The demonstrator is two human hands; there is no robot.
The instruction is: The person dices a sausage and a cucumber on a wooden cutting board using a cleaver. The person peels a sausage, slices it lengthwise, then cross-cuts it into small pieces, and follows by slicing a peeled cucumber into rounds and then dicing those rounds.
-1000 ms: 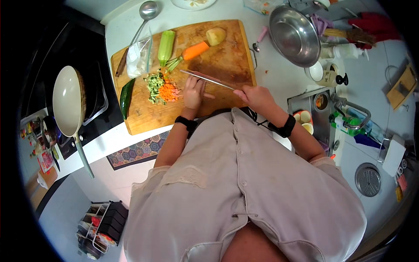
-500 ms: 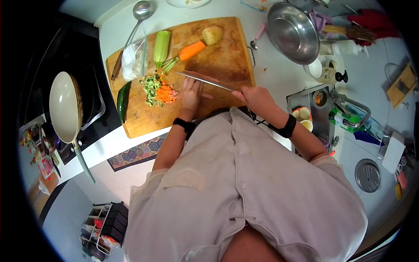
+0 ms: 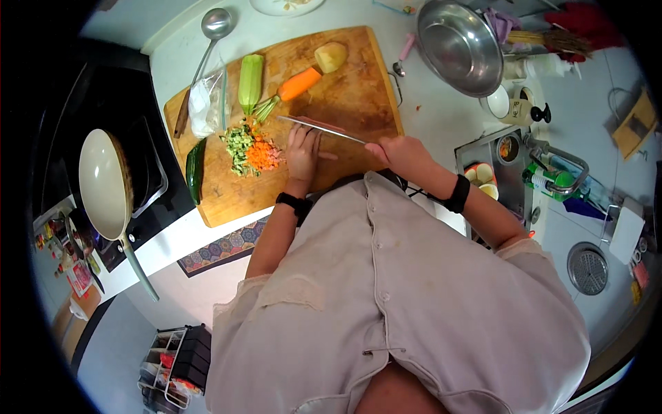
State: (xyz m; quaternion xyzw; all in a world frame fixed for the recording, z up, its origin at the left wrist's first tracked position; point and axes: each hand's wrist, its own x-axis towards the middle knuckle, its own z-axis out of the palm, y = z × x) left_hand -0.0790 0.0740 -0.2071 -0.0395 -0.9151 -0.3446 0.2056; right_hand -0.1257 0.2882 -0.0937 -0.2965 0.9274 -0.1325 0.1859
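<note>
My right hand [image 3: 403, 157] grips the handle of a kitchen knife [image 3: 321, 127], its blade reaching left across the wooden cutting board [image 3: 234, 207]. Against the blade's near side, my left hand [image 3: 302, 153] presses down with bent fingers; whatever lies under them is hidden. Just left of it is a pile of diced vegetables [image 3: 252, 148], green and orange with some pink bits. Behind the pile lie a pale green peeled squash [image 3: 251, 79], a cut carrot [image 3: 300, 84] and a peeled potato [image 3: 331, 56]. A dark green cucumber piece [image 3: 195, 171] rests at the board's left side.
A clear plastic bag [image 3: 205, 107] and a metal ladle [image 3: 217, 25] lie at the board's left. A frying pan [image 3: 105, 183] sits over the black stove [image 3: 62, 103]. To the right are a steel bowl [image 3: 460, 48], a soap pump bottle [image 3: 522, 116] and the sink [image 3: 476, 146].
The whole view has shifted slightly. Both hands and the knife keep nearly the same place on the board, and the diced pile looks unchanged.
</note>
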